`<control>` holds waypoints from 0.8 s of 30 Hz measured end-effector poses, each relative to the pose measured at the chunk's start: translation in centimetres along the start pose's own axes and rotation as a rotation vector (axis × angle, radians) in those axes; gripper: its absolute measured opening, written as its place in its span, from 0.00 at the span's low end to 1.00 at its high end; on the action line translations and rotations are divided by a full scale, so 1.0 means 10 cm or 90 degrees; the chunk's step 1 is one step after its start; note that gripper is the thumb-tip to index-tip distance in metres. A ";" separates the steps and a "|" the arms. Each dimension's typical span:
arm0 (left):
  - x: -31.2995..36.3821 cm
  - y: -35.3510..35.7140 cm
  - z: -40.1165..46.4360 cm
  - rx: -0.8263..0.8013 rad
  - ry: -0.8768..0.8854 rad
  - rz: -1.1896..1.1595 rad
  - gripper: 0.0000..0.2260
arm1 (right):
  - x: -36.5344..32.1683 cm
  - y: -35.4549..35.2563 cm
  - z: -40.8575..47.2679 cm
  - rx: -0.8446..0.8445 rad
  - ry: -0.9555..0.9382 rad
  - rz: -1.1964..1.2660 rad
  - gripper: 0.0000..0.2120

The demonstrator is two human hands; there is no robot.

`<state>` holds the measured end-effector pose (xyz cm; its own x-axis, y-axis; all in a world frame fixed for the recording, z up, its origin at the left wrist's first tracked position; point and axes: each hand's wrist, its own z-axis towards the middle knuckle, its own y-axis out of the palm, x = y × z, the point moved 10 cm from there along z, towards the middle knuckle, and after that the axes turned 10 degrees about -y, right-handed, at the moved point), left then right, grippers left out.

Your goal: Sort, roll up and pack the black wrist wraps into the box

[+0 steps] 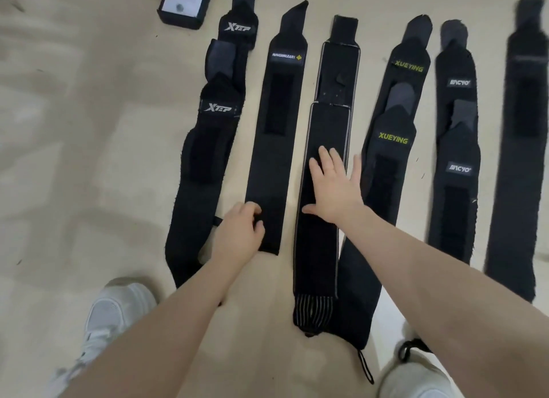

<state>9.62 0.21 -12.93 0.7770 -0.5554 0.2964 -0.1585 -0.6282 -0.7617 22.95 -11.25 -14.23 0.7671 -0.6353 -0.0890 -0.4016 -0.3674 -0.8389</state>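
Several black wrist wraps lie flat in rows on the pale floor. From left: an XTEP pair point(205, 148), a single wrap with a small white label point(276, 136), a grey-edged pair point(326, 124), a XUEYING pair point(389, 148), a pair with white labels point(457, 159) and a plain wrap point(523, 148). My left hand point(240, 234) pinches the near end of the white-label wrap with curled fingers. My right hand point(335, 186) lies flat, fingers spread, on the grey-edged wrap. The box point(184, 5) stands at the far left, partly cut off.
My two white shoes point(116, 311) point(416, 377) stand at the near edge, either side of the wraps' ends. Bare pale floor point(89, 130) stretches to the left of the rows.
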 end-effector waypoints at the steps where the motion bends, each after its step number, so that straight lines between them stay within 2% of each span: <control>1: -0.03 -0.10 0.05 0.048 -0.003 0.012 0.15 | -0.12 -0.07 -0.05 0.058 -0.036 0.061 0.41; 2: -0.08 -0.15 0.10 0.078 -0.021 0.037 0.17 | -0.20 -0.13 -0.10 0.102 -0.061 0.140 0.33; 4: -0.19 -0.12 0.22 0.067 -0.103 0.094 0.23 | -0.29 -0.16 -0.14 0.123 -0.058 0.296 0.25; 7: -0.26 -0.01 0.31 0.002 -0.236 0.065 0.24 | -0.28 -0.07 -0.14 0.086 0.026 0.430 0.21; 9: -0.21 0.03 0.33 -0.019 -0.265 0.036 0.21 | -0.23 -0.03 -0.17 0.072 0.086 0.488 0.19; 14: -0.21 0.17 0.40 -0.116 -0.267 -0.010 0.11 | -0.21 -0.03 -0.27 0.015 0.130 0.515 0.16; 17: -0.23 0.18 0.47 -0.173 -0.254 -0.019 0.11 | -0.16 -0.06 -0.33 -0.001 0.156 0.514 0.16; 19: -0.12 0.15 0.49 -0.198 -0.205 -0.043 0.11 | -0.11 -0.10 -0.36 0.017 0.192 0.552 0.16; 21: 0.03 0.08 0.44 -0.212 -0.152 -0.123 0.06 | -0.07 -0.12 -0.39 0.056 0.238 0.625 0.16; 24: 0.23 -0.02 0.40 -0.280 -0.131 -0.292 0.09 | -0.08 -0.11 -0.41 0.094 0.295 0.759 0.20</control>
<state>13.85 1.22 -14.41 0.9181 -0.0906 0.3858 0.0162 -0.9641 -0.2650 20.72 -13.12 -11.01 -0.2815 -0.7039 -0.6522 -0.6342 0.6465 -0.4240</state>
